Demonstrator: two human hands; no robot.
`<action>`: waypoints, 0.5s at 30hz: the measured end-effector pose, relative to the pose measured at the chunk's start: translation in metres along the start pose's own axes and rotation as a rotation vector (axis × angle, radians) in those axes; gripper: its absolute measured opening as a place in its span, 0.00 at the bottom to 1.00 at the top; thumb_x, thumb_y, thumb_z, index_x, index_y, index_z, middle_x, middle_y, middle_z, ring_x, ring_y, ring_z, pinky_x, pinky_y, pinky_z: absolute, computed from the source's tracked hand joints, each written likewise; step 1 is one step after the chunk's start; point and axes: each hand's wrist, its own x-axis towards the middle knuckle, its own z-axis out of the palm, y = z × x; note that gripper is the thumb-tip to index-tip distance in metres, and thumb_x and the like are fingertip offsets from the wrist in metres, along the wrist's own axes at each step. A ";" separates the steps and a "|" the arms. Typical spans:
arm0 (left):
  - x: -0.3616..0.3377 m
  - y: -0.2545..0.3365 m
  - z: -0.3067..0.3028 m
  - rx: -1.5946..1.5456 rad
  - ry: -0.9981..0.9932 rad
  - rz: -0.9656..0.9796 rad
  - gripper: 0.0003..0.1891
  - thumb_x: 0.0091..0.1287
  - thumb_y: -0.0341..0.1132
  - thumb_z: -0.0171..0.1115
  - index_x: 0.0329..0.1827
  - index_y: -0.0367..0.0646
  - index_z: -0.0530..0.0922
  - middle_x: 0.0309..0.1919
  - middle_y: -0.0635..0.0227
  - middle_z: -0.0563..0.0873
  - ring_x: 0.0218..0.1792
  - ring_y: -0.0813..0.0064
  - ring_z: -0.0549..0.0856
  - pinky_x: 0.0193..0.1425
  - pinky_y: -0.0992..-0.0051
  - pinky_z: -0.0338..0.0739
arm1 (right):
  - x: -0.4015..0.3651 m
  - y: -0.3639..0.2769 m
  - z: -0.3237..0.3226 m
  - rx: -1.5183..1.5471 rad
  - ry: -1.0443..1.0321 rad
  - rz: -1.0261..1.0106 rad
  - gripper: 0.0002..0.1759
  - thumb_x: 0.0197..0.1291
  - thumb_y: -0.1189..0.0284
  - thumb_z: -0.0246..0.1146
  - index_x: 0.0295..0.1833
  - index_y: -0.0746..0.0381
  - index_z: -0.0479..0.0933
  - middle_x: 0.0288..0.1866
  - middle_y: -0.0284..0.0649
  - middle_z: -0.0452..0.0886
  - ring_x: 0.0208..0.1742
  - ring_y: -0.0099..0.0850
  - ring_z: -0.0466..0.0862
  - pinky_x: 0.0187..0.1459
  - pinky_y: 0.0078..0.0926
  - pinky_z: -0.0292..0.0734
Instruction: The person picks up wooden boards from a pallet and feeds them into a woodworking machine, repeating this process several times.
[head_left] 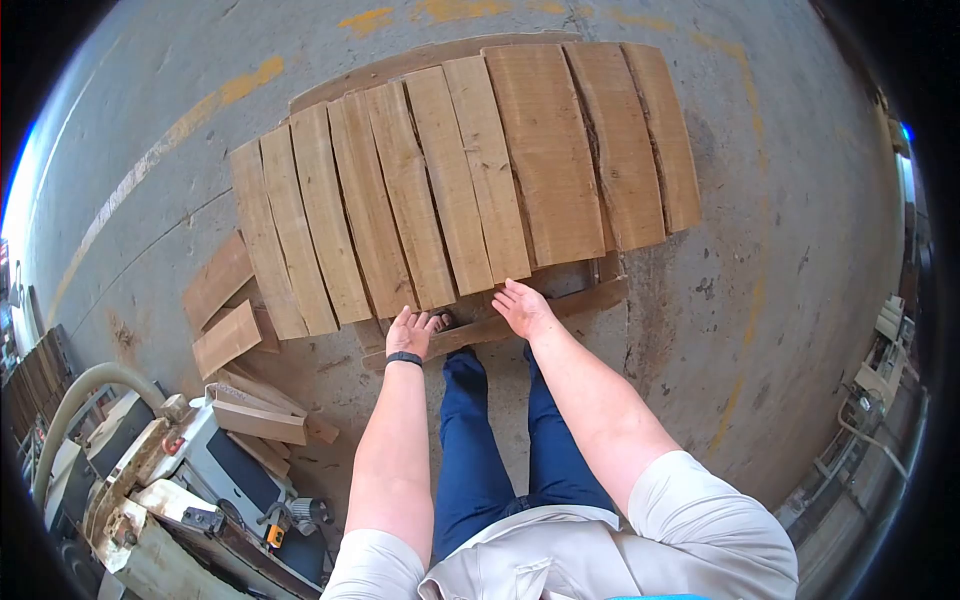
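Observation:
A row of wooden boards [380, 185] with uneven edges lies side by side on a wooden pallet [575, 302]. My left hand [408, 335], with a black band on the wrist, is palm-up with fingers apart at the near ends of the middle boards. To its right, my right hand [522, 310] has its fingers stretched out, fingertips right at the near end of a narrow board [488, 165]. Neither hand wraps round a board. Wider boards [548, 150] lie on the right side of the row.
Short wood offcuts [228, 340] lie piled on the concrete floor [780, 250] to the left. A machine [200, 480] with a thick hose [85, 385] stands at lower left. My feet are close to the pallet's near beam. More equipment [860, 410] lines the right edge.

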 end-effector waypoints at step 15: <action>0.033 -0.021 -0.005 -0.001 0.069 0.023 0.32 0.69 0.33 0.64 0.71 0.32 0.58 0.74 0.49 0.57 0.71 0.39 0.63 0.73 0.43 0.62 | -0.027 0.000 0.041 -1.449 0.542 -1.024 0.38 0.55 0.72 0.69 0.69 0.66 0.61 0.66 0.52 0.67 0.67 0.46 0.69 0.67 0.39 0.67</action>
